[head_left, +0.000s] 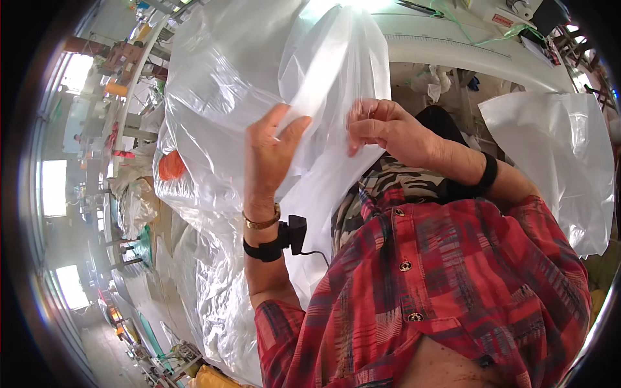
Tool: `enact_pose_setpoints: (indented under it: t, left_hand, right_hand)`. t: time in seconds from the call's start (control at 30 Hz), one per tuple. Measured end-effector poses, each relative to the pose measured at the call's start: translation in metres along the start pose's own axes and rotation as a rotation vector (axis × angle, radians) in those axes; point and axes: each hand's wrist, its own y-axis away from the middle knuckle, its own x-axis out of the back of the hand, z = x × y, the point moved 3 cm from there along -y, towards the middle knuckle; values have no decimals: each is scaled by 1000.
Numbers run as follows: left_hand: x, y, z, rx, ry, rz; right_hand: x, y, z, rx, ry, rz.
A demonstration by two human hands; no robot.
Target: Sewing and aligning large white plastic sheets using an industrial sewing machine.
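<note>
A large clear plastic bag hangs in front of me, its folded mouth edge lifted toward the light. My left hand pinches that edge between thumb and fingers. My right hand grips the same edge a little to the right, fingers curled over the film. A gold bracelet and a black wrist strap with a small box sit on my left wrist; a black band circles my right wrist. My red plaid shirt fills the lower right.
A second clear plastic sheet lies at the right. A white curved table edge runs along the top. Crumpled plastic piles at the lower left, with an orange object behind the film. Workshop tables stretch off at the left.
</note>
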Motion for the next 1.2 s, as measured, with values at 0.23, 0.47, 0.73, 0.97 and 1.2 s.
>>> enact_pose_setpoints:
  t: [0.23, 0.47, 0.73, 0.97, 1.2]
  left_hand:
    - [-35, 20, 12, -134, -226, -91]
    - [-44, 27, 13, -8, -49, -46]
    - [-55, 32, -10, 114, 141, -167]
    - [-58, 31, -25, 230, 249, -197]
    - [-67, 23, -30, 257, 311, -173]
  right_hand:
    - [-20, 17, -7, 42, 506, 93]
    - [-27, 18, -8, 104, 827, 85]
    - [-33, 17, 1, 182, 1186, -14]
    - [-33, 20, 1, 170, 1203, -44]
    - [-33, 18, 6, 73, 1282, -63]
